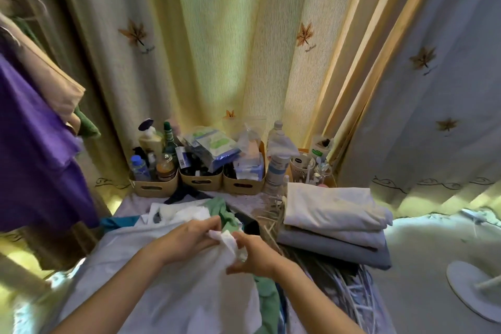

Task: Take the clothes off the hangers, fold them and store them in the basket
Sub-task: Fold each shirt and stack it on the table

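Observation:
A white garment (173,274) lies spread over the pile of clothes in front of me. My left hand (189,236) and my right hand (254,252) both pinch a bunched part of its white fabric between them, fingers closed on it. A green garment (225,214) lies crumpled just behind my hands and shows again under the white one. To the right lies a heap of loose hangers (341,287). Beyond them stands a stack of folded clothes (333,222), white on top and grey below. No basket for the clothes is visible.
Purple (35,149) and beige (46,81) clothes hang at the left. Three tan bins (200,183) of bottles and packets stand at the back against the leaf-print curtain (217,49). A white fan base (477,290) sits at the lower right.

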`<action>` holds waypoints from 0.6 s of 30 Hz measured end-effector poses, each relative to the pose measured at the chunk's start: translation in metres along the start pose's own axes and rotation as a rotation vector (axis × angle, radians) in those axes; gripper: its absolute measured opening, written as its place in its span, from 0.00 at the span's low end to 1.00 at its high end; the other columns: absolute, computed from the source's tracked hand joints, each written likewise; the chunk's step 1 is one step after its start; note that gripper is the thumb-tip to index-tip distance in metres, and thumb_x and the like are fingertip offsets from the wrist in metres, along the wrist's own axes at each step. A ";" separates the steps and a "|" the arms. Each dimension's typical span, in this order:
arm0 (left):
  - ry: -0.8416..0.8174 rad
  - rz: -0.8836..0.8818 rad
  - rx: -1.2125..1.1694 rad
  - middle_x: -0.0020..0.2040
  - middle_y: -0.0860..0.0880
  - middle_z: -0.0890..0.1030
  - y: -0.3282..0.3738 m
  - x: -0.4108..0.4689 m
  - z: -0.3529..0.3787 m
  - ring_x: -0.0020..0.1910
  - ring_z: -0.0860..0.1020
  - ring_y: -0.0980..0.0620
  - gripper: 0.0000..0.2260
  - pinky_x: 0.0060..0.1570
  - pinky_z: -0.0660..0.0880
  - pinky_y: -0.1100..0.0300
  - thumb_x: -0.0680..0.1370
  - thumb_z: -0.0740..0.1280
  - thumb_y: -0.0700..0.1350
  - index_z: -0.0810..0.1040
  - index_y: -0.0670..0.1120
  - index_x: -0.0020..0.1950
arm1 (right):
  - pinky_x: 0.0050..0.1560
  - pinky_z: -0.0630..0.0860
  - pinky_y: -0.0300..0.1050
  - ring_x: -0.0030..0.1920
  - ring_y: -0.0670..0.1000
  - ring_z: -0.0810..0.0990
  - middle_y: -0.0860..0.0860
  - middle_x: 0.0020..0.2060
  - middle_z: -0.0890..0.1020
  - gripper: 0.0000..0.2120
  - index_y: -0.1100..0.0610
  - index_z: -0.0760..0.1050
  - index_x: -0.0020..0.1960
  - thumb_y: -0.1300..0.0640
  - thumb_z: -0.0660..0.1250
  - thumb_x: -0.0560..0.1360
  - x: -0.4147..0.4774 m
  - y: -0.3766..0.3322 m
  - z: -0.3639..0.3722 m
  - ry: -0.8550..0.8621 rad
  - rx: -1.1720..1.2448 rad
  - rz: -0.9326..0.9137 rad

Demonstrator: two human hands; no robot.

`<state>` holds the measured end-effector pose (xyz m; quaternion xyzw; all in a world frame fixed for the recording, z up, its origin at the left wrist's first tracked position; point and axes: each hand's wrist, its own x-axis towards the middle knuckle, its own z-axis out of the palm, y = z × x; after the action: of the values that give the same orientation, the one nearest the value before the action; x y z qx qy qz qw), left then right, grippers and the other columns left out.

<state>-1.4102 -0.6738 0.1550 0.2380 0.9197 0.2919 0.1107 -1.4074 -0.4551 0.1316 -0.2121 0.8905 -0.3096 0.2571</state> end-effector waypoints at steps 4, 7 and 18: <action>0.041 -0.072 -0.018 0.35 0.60 0.71 -0.004 -0.025 -0.032 0.34 0.68 0.61 0.08 0.36 0.66 0.66 0.74 0.65 0.48 0.66 0.58 0.40 | 0.40 0.67 0.45 0.41 0.51 0.74 0.52 0.39 0.78 0.14 0.63 0.78 0.47 0.51 0.72 0.71 0.007 -0.010 0.019 -0.001 -0.057 -0.044; -0.060 -0.139 0.046 0.38 0.59 0.72 -0.013 -0.047 -0.049 0.37 0.70 0.61 0.09 0.39 0.69 0.64 0.70 0.66 0.50 0.67 0.60 0.42 | 0.37 0.62 0.45 0.38 0.50 0.69 0.54 0.35 0.72 0.15 0.61 0.73 0.39 0.50 0.72 0.71 0.003 -0.011 0.013 -0.003 -0.155 -0.113; 0.359 -0.252 0.500 0.44 0.59 0.70 0.020 -0.066 -0.192 0.45 0.71 0.57 0.13 0.42 0.66 0.59 0.66 0.72 0.63 0.76 0.60 0.45 | 0.41 0.74 0.35 0.40 0.46 0.76 0.51 0.40 0.79 0.10 0.59 0.78 0.46 0.56 0.75 0.69 -0.014 -0.134 -0.136 0.333 0.120 -0.320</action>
<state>-1.4114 -0.7855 0.3262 0.0869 0.9899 0.0785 -0.0798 -1.4472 -0.4842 0.3166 -0.2809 0.8557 -0.4295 0.0662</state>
